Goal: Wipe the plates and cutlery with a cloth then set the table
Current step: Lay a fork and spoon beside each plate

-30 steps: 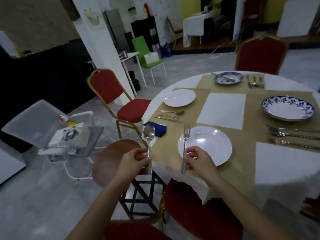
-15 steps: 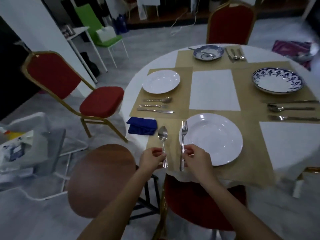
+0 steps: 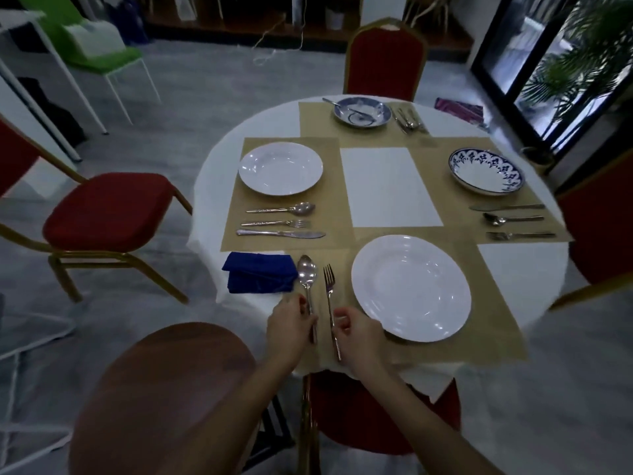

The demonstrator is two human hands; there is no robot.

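Note:
My left hand (image 3: 289, 329) grips the handle of a spoon (image 3: 307, 275) whose bowl lies on the tan placemat (image 3: 493, 323). My right hand (image 3: 356, 332) pinches the handle of a fork (image 3: 329, 282) lying parallel to the spoon, just right of it. A white plate (image 3: 411, 287) sits to the right of the fork, close to my right hand. A folded blue cloth (image 3: 258, 277) lies on the white tablecloth left of the spoon.
The round table (image 3: 387, 186) holds three other settings: a white plate (image 3: 281, 169) with spoon, fork and knife (image 3: 281, 233), a blue-patterned bowl (image 3: 486, 171) with cutlery (image 3: 512, 219), and a far bowl (image 3: 362, 111). Red chairs (image 3: 106, 214) surround it; a brown stool (image 3: 164, 399) stands at lower left.
The spoon and fork came down from upright in my hands to lying flat side by side on the placemat left of the plate. My view turned right and down over the table.

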